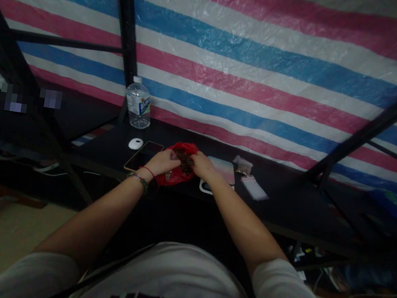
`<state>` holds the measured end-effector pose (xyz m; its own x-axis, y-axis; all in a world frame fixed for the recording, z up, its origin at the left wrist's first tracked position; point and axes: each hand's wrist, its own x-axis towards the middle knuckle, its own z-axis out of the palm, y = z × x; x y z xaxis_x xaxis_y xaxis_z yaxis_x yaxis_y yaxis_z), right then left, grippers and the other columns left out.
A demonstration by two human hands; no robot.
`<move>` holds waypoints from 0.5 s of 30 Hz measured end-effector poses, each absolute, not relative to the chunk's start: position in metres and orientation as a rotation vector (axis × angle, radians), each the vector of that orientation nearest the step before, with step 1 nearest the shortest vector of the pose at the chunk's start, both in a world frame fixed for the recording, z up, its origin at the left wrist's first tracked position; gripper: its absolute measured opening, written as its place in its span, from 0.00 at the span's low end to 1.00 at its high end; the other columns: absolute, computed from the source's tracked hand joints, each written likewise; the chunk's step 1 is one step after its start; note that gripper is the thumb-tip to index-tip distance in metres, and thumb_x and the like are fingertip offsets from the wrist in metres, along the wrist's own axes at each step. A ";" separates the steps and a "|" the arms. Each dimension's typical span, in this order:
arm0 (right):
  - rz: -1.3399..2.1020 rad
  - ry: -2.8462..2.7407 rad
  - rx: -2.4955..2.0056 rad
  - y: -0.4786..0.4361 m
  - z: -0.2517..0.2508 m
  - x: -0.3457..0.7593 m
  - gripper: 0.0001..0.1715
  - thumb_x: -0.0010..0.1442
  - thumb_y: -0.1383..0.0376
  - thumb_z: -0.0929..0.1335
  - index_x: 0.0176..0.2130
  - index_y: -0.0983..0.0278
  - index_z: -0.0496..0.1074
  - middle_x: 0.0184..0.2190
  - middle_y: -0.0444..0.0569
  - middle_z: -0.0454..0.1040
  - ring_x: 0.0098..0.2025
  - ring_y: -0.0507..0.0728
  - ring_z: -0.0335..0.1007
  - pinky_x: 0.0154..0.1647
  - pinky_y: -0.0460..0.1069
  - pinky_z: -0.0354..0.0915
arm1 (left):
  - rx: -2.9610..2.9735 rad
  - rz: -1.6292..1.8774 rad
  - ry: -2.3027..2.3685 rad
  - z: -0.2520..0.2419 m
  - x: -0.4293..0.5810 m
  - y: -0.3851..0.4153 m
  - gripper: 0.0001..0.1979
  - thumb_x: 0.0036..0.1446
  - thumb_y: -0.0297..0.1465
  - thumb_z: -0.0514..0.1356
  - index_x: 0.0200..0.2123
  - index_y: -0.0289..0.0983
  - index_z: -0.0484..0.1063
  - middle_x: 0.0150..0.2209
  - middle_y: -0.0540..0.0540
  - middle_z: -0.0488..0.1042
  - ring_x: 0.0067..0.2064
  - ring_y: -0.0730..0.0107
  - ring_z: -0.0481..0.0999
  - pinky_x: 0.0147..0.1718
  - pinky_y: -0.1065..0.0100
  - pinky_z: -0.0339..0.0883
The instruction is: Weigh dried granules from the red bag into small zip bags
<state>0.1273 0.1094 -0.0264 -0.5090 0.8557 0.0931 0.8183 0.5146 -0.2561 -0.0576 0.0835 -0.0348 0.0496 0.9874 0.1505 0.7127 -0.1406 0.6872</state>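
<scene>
We see a red, crumpled thin plastic bag (174, 180) on a black flat tabletop (284, 196); we take it as the centre of our clock, with twelve toward the striped plastic sheet (238, 83). Its mouth is open and shows dark brown, irregular pieces (185, 158). Our left hand (162, 163) is at nine o'clock of the bag, our right hand (201, 165) at three. The fingers of both are bent inward at the pieces, but we cannot tell whether they grip any.

Just beside the bag at nine o'clock lies a dark, gold-edged rectangular phone (144, 155), and beyond it a white, smooth oval object (135, 143). At ten o'clock stands a clear plastic bottle (140, 105) with a label. At three o'clock, near our right hand, we see a pink-and-pale-blue flat object (229, 171); farther along, a small clear packet with brownish contents (244, 167) and a whitish flat packet (254, 188).
</scene>
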 end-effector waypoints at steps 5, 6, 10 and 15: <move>0.372 -2.593 -1.288 0.113 -0.025 0.118 0.13 0.54 0.72 0.67 0.40 0.67 0.77 0.38 0.55 0.77 0.41 0.58 0.72 0.42 0.48 0.63 | 1.757 0.900 1.593 -0.036 -0.058 0.086 0.09 0.45 0.37 0.59 0.26 0.37 0.72 0.23 0.47 0.73 0.26 0.64 0.72 0.26 0.68 0.61; 0.423 -2.586 -1.289 0.114 -0.026 0.116 0.12 0.54 0.72 0.67 0.40 0.67 0.77 0.37 0.55 0.77 0.40 0.58 0.72 0.40 0.47 0.63 | 1.718 0.922 1.568 -0.037 -0.059 0.086 0.09 0.45 0.36 0.59 0.26 0.36 0.72 0.22 0.47 0.72 0.25 0.66 0.71 0.25 0.69 0.60; 0.549 -2.480 -1.338 0.117 -0.032 0.113 0.11 0.53 0.71 0.69 0.39 0.66 0.77 0.38 0.53 0.78 0.39 0.57 0.72 0.40 0.47 0.64 | 1.556 0.988 1.453 -0.039 -0.058 0.085 0.09 0.46 0.36 0.59 0.28 0.35 0.71 0.20 0.50 0.70 0.22 0.71 0.68 0.22 0.70 0.58; 0.787 -2.177 -1.346 0.116 -0.040 0.114 0.18 0.50 0.70 0.71 0.44 0.65 0.73 0.41 0.50 0.77 0.40 0.55 0.72 0.43 0.49 0.66 | 1.366 1.159 1.198 -0.034 -0.055 0.082 0.12 0.45 0.36 0.62 0.31 0.34 0.69 0.26 0.49 0.72 0.27 0.72 0.71 0.27 0.71 0.63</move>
<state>0.1136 0.1157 -0.0403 -0.4155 0.9057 0.0837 0.6426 0.3574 -0.6777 -0.0545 0.0819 -0.0341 0.0718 0.9953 0.0654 0.0985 -0.0724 0.9925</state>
